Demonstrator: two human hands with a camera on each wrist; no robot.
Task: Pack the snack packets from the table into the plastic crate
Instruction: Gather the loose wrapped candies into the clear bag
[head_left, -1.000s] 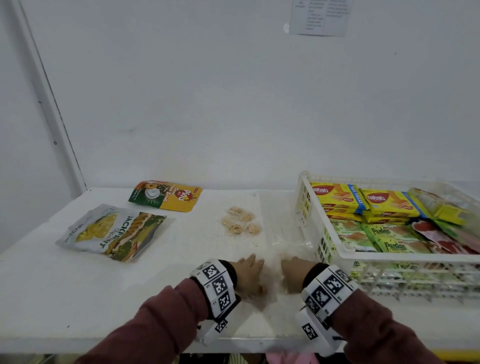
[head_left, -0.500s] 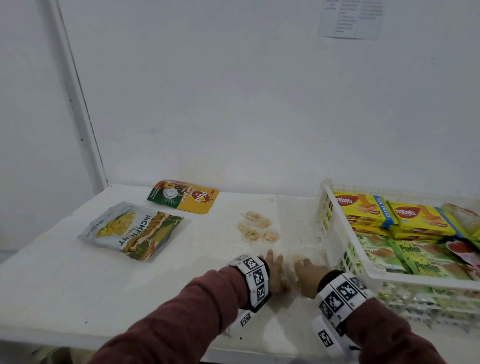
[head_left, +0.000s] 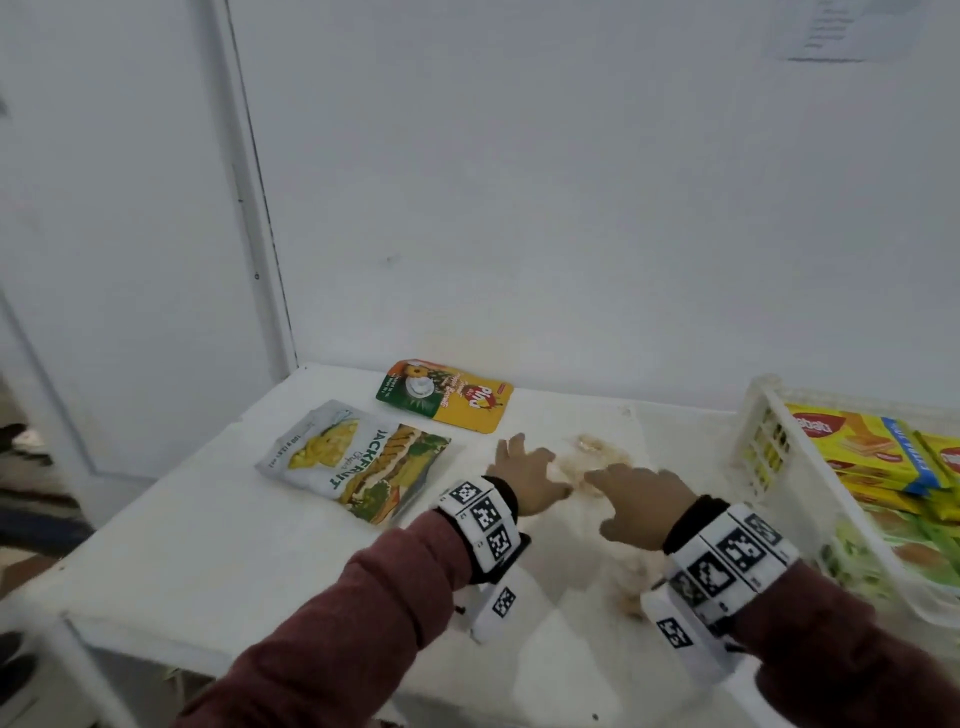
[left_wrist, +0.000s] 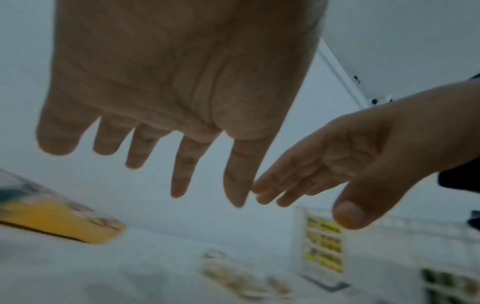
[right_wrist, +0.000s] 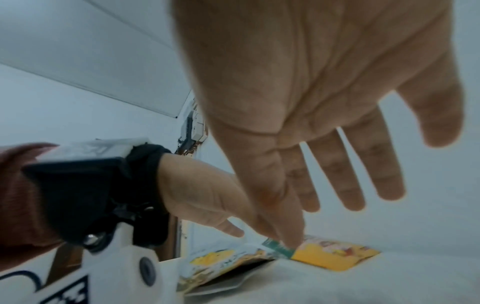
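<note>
A clear packet of round pale snacks (head_left: 597, 451) lies mid-table; it is blurred in the left wrist view (left_wrist: 241, 275). My left hand (head_left: 524, 470) hovers just left of it and my right hand (head_left: 631, 491) just in front of it. Both hands have their fingers spread and straight and hold nothing. Further left lie a Jackfruit chips packet (head_left: 358, 457) and a yellow-green packet (head_left: 447, 395). The white plastic crate (head_left: 763, 447) stands at the right, filled with yellow wafer packs (head_left: 852, 447).
The white table (head_left: 208, 561) ends at a front edge close to my sleeves. A white wall rises right behind it, with a door frame (head_left: 260, 218) at the left. Bare tabletop lies in front of the Jackfruit packet.
Both hands have moved from near the table's front edge up and forward to the clear snack packet, with fingers now spread. The head view has turned left.
</note>
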